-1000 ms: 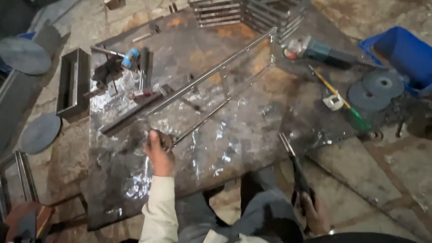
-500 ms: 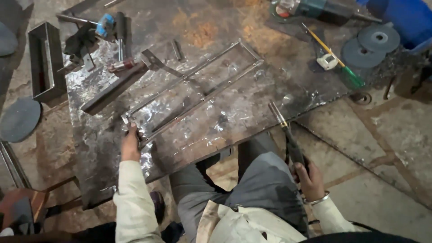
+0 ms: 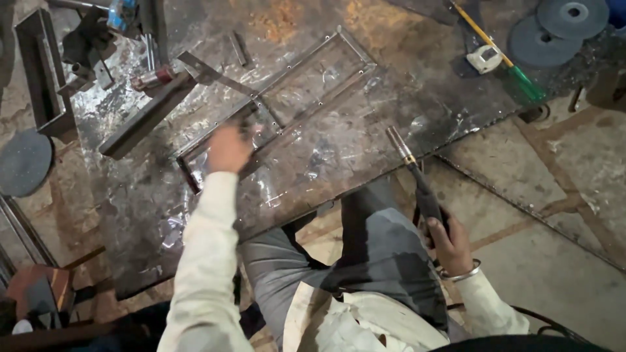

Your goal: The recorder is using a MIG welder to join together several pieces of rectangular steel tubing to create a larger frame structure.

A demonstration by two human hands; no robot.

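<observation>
steel frame (image 3: 287, 98), one, lies on the bench (image 3: 391, 98); left hand (image 3: 227, 148) rests blurred on it, grip unclear; right hand (image 3: 450, 244) grasps one torch (image 3: 417, 176); two discs (image 3: 554, 29) far right.

I count two of my hands: my left hand (image 3: 227, 148) over the one metal frame (image 3: 280, 98), my right hand (image 3: 450, 244) gripping the one welding torch (image 3: 417, 179). Two grey grinding discs (image 3: 551, 29) lie at the far right, and one more round disc (image 3: 25, 163) sits at the left. There is one tape measure (image 3: 484, 60), one green-handled tool (image 3: 502, 55), one open metal box (image 3: 40, 72), and one steel plate (image 3: 404, 85) beneath it all.
</observation>
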